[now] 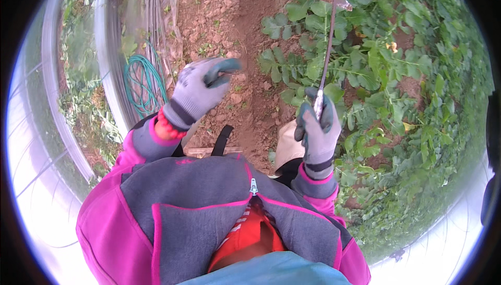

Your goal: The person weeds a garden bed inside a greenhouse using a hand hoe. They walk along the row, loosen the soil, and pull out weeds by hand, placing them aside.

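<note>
My right hand [319, 128], in a grey work glove with dark green coated fingers, is closed round the handle of a small hand hoe [328, 46]. The hoe's metal blade, soiled with earth, points away from me over the leafy green plants [368, 65]. My left hand [203, 85], gloved the same way, is raised over the bare soil strip with its fingers bent and blurred at the tips. Nothing shows in it. A red bead bracelet [168, 126] circles the left wrist.
Reddish, crumbly soil [250, 22] runs between the plants and a plastic sheet. A coil of green cord [141, 85] lies at the left, beside pale rails [109, 54]. Dense crop fills the right side. Curved translucent greenhouse film [35, 206] shows at the rim.
</note>
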A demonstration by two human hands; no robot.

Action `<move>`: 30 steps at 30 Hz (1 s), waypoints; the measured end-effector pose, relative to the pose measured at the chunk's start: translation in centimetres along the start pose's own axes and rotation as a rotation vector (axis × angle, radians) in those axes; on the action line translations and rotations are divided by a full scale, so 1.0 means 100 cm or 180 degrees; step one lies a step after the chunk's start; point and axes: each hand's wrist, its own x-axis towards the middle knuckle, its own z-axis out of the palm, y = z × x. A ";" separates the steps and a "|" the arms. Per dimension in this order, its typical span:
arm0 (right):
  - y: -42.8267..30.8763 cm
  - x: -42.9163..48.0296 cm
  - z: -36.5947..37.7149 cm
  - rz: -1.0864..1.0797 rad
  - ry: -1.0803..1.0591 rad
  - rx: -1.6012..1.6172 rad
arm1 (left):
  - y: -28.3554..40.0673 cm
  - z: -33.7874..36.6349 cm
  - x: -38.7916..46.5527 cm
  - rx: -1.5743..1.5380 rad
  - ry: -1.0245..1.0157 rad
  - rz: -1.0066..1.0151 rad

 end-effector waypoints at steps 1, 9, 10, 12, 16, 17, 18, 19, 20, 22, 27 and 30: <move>0.007 0.005 0.002 0.0020 0.0061 -0.0042 | -0.006 0.002 0.004 -0.0011 0.0166 0.0097; 0.037 0.061 -0.023 0.0364 -0.0025 -0.2432 | -0.043 0.048 0.054 -0.0260 -0.0198 -0.0364; 0.036 0.068 -0.023 0.0264 0.0042 -0.2545 | -0.044 0.050 0.060 -0.0424 -0.0228 -0.0528; 0.031 0.080 -0.022 -0.0018 0.0122 -0.2472 | -0.044 0.051 0.071 -0.0355 -0.0018 -0.0310; 0.031 0.101 -0.011 -0.0390 0.0423 -0.2609 | -0.035 0.056 0.080 0.0721 -0.0467 0.0146; 0.034 0.105 -0.007 -0.0421 0.0495 -0.2649 | -0.034 0.060 0.079 0.0979 -0.0967 -0.0239; 0.039 0.108 -0.004 -0.0461 0.0583 -0.2690 | -0.033 0.066 0.075 0.0864 -0.0877 -0.0004; 0.044 0.110 -0.001 -0.0427 0.0659 -0.2745 | -0.033 0.072 0.070 0.0800 -0.0983 -0.0011; 0.049 0.113 0.000 -0.0180 0.0611 -0.2477 | -0.036 0.079 0.064 0.0545 -0.0948 -0.0226; 0.060 0.114 0.001 -0.0563 0.0804 -0.2354 | -0.048 0.094 0.049 -0.0001 -0.0799 -0.0703; 0.079 0.105 -0.004 -0.1018 0.0912 -0.1824 | -0.095 0.133 0.012 -0.0332 -0.1665 -0.1981; 0.087 0.096 -0.003 -0.1099 0.0697 -0.2043 | -0.112 0.157 -0.029 0.0775 -0.2926 -0.2088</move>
